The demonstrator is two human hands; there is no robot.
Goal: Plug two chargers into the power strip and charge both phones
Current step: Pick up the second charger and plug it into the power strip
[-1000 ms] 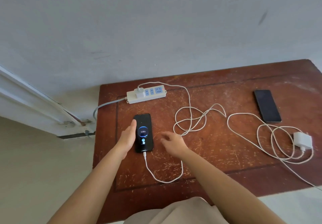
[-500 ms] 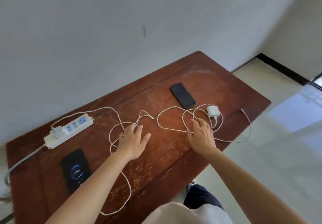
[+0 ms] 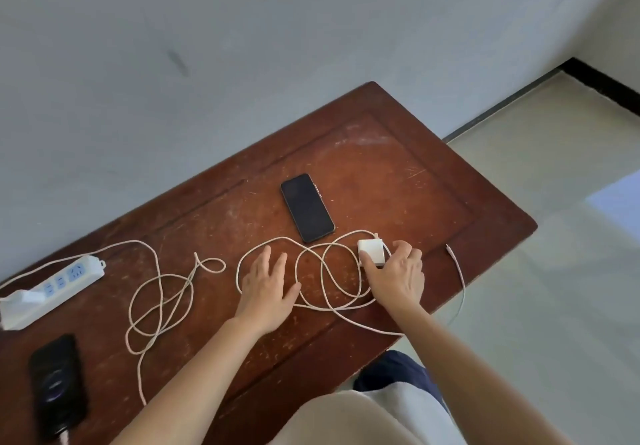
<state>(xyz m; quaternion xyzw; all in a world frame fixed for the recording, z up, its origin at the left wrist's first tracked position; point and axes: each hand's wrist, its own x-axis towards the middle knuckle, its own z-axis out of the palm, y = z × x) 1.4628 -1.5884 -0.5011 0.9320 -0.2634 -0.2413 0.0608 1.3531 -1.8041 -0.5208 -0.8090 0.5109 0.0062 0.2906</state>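
A white power strip (image 3: 65, 280) lies at the table's left, with one white charger (image 3: 26, 296) plugged into its near end. That charger's cable (image 3: 159, 300) loops across the table to a black phone (image 3: 57, 384) at the lower left, whose screen glows. A second black phone (image 3: 307, 207) lies dark near the middle. In front of it sits a second white charger (image 3: 371, 252), and my right hand (image 3: 398, 276) closes its fingers around it. This charger's coiled cable (image 3: 325, 273) spreads to the left. My left hand (image 3: 268, 288) rests flat and open on those coils.
The worn brown wooden table (image 3: 398, 174) stands against a grey wall. The second cable's free end (image 3: 450, 247) lies near the table's right edge, its run hanging over the front edge. Pale tiled floor lies to the right.
The view has swung right. My right hand has moved forward over the coils and closed on the second charger. My left hand has shifted right onto that charger's cable.
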